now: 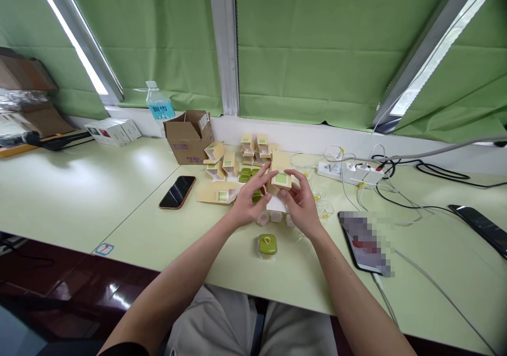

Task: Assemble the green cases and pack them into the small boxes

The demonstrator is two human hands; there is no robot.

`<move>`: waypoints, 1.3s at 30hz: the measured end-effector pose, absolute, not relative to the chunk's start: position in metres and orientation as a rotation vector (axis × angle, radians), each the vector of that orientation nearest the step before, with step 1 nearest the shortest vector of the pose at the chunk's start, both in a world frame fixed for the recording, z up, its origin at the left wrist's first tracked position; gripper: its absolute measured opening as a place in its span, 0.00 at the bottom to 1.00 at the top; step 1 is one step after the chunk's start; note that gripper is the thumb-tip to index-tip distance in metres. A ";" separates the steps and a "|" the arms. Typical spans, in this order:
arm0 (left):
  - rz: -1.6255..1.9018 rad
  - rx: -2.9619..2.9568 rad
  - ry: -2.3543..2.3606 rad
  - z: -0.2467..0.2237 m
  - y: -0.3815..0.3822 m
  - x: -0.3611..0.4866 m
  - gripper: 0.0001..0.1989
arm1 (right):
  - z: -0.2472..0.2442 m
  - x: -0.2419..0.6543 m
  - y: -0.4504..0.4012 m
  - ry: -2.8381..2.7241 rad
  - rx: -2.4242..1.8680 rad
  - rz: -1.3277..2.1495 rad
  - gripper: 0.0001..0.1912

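A small tan cardboard box (281, 183) with a green label is held up between my two hands. My right hand (304, 205) grips its right side with the thumb in front and fingers behind. My left hand (250, 202) has its thumb and fingers curved around the left side. Close to me sits a small clear container with an olive-green lid (268, 244). Under and behind my hands are olive-green square pieces (245, 175), partly hidden, and several small whitish pieces (276, 216). A flattened tan carton (216, 192) lies left of my left hand.
Several opened small tan boxes (230, 163) stand behind, beside a brown carton (189, 139) and a water bottle (159, 102). Phones lie left (177, 192) and right (364, 242). A power strip (350, 173) with tangled cables sits at the back right, near clear plastic pieces (325, 208).
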State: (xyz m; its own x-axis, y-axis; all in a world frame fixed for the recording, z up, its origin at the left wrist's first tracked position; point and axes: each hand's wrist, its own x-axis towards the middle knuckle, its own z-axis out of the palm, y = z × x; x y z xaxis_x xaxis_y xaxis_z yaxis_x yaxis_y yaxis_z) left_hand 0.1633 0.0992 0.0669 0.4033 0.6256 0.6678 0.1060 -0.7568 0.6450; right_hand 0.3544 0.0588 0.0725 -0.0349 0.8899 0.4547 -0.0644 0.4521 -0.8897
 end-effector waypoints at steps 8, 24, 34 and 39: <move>1.193 2.166 0.552 0.072 0.095 0.162 0.46 | 0.070 0.357 0.063 -1.361 -0.803 0.896 0.30; 1.444 1.577 0.433 0.064 0.097 0.177 0.25 | 0.080 0.352 0.052 -1.442 -0.705 0.961 0.31; 1.500 1.546 0.424 0.064 0.099 0.178 0.22 | 0.078 0.352 0.052 -1.470 -0.684 0.972 0.32; 1.548 1.600 0.458 0.060 0.101 0.181 0.21 | 0.076 0.351 0.053 -1.463 -0.662 0.979 0.31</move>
State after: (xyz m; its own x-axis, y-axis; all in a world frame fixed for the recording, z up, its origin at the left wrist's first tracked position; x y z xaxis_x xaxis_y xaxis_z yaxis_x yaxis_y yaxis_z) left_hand 0.1810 0.1011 0.0601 0.1699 0.7535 0.6351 -0.2864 -0.5789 0.7634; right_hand 0.3509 0.0525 0.0756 -0.1431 0.8529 0.5021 -0.1388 0.4850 -0.8634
